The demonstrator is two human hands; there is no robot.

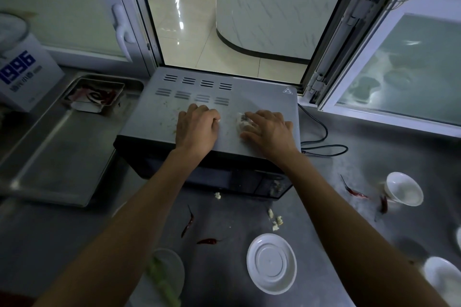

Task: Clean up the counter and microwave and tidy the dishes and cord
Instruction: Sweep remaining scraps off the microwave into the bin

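Observation:
A grey microwave stands on the steel counter with both my hands on its top. My left hand is curled, with a small white bit at its fingertips. My right hand lies over a pale crumpled wad on the lid. Green smears and crumbs mark the top left of the lid. The black cord loops on the counter to the right of the microwave. An upturned white plate lies near the front.
Dried red chillies and white scraps litter the counter. White bowls stand at right. A plate with green stalks sits front left. A steel tray and a small pan of chillies lie left, by a white box.

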